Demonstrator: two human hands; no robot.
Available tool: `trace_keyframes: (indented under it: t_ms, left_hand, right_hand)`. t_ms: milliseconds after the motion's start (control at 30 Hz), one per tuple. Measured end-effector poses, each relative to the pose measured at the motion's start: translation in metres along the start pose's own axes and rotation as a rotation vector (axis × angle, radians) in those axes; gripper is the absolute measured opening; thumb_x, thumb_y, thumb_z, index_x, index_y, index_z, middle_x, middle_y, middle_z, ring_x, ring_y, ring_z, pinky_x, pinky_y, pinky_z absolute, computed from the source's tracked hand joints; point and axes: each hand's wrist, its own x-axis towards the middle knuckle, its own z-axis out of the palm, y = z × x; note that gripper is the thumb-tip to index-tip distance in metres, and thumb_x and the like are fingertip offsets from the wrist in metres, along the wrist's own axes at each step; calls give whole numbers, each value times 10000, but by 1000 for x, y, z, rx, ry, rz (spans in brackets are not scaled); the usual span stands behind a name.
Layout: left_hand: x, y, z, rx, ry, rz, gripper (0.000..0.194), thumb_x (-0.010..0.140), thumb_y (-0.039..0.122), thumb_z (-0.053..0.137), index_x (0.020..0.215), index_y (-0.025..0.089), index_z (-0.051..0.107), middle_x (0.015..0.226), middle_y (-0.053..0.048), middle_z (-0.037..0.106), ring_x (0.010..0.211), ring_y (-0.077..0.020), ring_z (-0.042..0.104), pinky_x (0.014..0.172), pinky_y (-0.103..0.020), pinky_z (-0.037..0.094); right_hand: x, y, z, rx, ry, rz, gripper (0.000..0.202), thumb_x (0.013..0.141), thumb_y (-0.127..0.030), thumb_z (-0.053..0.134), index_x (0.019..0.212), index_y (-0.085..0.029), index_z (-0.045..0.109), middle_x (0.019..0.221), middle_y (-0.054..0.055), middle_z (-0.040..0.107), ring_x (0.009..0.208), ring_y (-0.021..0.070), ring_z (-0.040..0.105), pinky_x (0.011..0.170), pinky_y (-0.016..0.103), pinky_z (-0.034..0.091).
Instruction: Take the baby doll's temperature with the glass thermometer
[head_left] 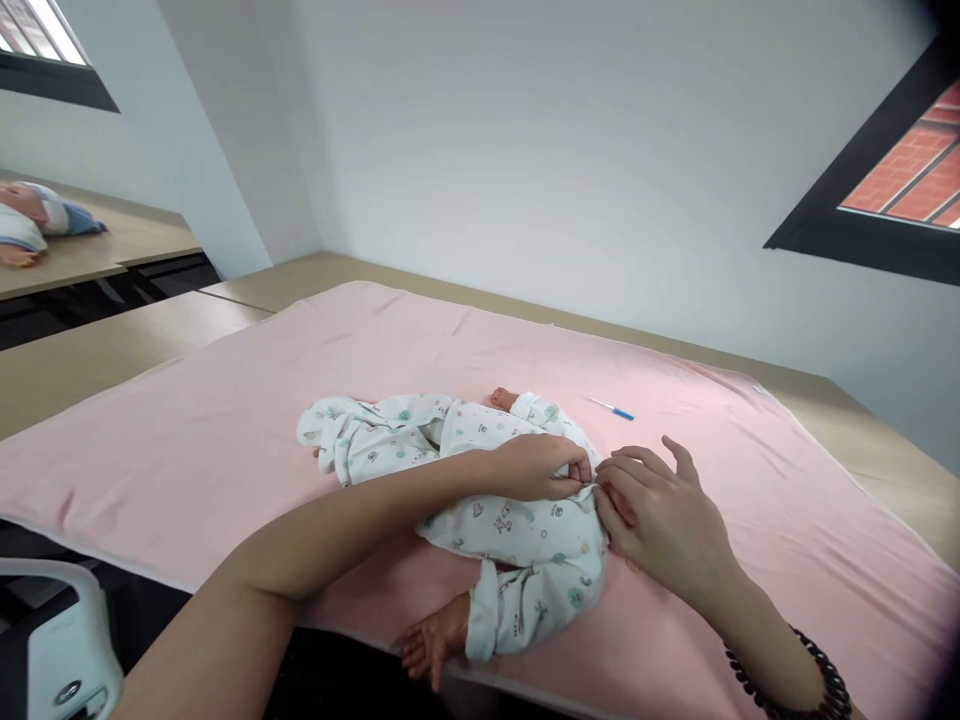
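Note:
A baby doll lies on its back in a white printed shirt (517, 525) and white printed trousers (386, 435). One doll hand (439, 635) sticks out of the near cuff, the other (502, 398) out of the far one. My left hand (544, 467) reaches across the doll's chest, fingers curled and closed on the shirt near the collar. Facing it, my right hand (667, 510) pinches the shirt's edge at the neck between thumb and fingers, with the little finger raised. The doll's head is mostly hidden behind my right hand.
A pink cloth (225, 430) covers most of the table. Beyond the doll lies a thin blue-and-white stick (621, 411), perhaps a thermometer. Another doll (45, 215) rests on a wooden table at far left. A white plastic frame (75, 640) stands at lower left.

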Motion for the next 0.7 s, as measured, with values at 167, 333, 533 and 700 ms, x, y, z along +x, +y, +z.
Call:
trace_keyframes:
  t_ms: [167, 333, 533, 700]
  left_hand:
    - [1, -3, -2, -37, -33, -4, 104, 878, 204, 580, 975, 223, 613, 1029, 8, 710, 931, -163, 639, 794, -277, 448]
    - [0, -3, -2, -62, -8, 32, 92, 868, 193, 585, 955, 216, 606, 1002, 10, 710, 892, -153, 634, 761, -270, 435]
    - [-1, -4, -3, -125, -22, -4, 124, 859, 207, 605, 983, 212, 608, 992, 6, 709, 852, -149, 624, 741, -272, 436]
    - [-2, -1, -6, -210, -25, -60, 156, 840, 242, 655, 989, 217, 614, 937, 9, 695, 848, -148, 628, 747, -269, 441]
  right_hand:
    - [1, -1, 1, -17, -27, 16, 187, 977, -232, 497, 854, -220, 638, 887, 15, 735, 1001, 245, 666, 1151, 594, 209]
    - [2, -1, 0, -45, -40, 20, 187, 993, -254, 486, 882, -211, 630, 898, 25, 729, 999, 248, 668, 1145, 598, 220]
    - [1, -3, 0, -38, -28, 1, 201, 1003, -235, 472, 871, -210, 621, 907, 17, 728, 997, 234, 672, 1157, 583, 221]
    - [1, -3, 0, -32, -17, 3, 206, 1003, -226, 466, 855, -210, 608, 916, 23, 732, 996, 238, 673, 1158, 584, 216]
